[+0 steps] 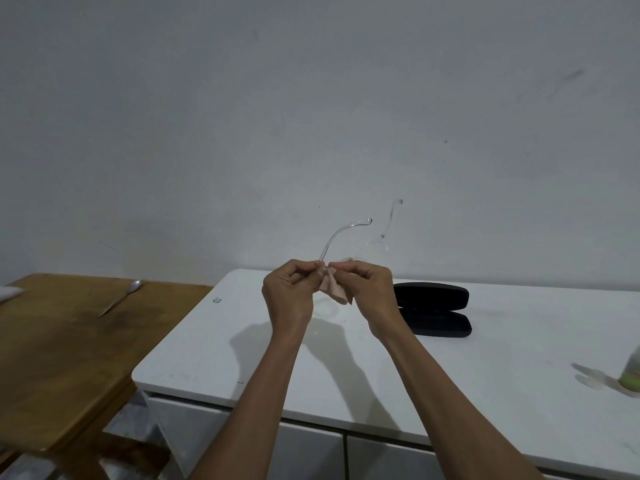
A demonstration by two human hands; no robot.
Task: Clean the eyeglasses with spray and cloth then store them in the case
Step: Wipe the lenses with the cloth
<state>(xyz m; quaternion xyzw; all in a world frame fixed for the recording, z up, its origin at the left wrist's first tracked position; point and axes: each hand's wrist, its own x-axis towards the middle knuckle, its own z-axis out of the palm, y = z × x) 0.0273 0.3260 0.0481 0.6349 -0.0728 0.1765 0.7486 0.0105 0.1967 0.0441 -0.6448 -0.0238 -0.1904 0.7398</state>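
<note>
Both my hands are raised above the white table (485, 358). My left hand (289, 292) pinches the clear-framed eyeglasses (337, 237); one transparent temple arm curves up and to the right from my fingers. My right hand (369, 291) pinches a small pinkish cloth (330, 287) against the glasses, and the cloth hangs down between the two hands. The lenses are barely visible against the pale wall. A black eyeglass case (438, 308) lies open on the table just right of my right hand. The spray bottle (632, 374) stands at the right edge, cut off by the frame.
A brown wooden table (69, 341) adjoins the white one on the left, with a metal spoon (119, 301) and a white object (8, 292) at its far left. A pale wall rises right behind both tables. White cabinet fronts show below the table edge.
</note>
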